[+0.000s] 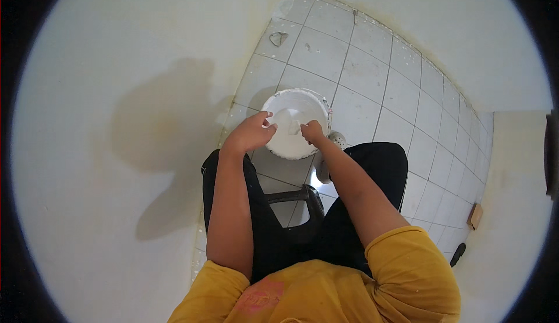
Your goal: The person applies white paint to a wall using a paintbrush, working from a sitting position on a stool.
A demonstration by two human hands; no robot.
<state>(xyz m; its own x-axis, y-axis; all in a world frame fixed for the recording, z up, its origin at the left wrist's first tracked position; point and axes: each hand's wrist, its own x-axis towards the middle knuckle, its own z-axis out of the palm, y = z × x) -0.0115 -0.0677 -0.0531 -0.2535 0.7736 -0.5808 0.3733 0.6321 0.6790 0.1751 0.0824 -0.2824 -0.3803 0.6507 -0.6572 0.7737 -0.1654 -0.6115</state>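
Observation:
A round white bucket (297, 97) with a splattered rim stands on the floor in front of my knees, with white, paste-like material (291, 144) inside it. Over its left rim is my left hand (251, 132), its thumb and fingers curved but apart, with nothing visible between them. My right hand (313, 132) is closed above the bucket's right side. Beside its fingertips a small pale, flat piece (294, 127) shows against the white contents. Whether that piece is a tool's blade or a lump I cannot tell, and what lies inside the fist is hidden.
A dark stool (311, 203) sits between my legs. My foot, in a perforated grey shoe (338, 139), rests close to the bucket's right side. Walls (145, 43) bound the tiled floor (372, 78). A brown block (475, 216) and a black object (458, 254) lie by the right wall.

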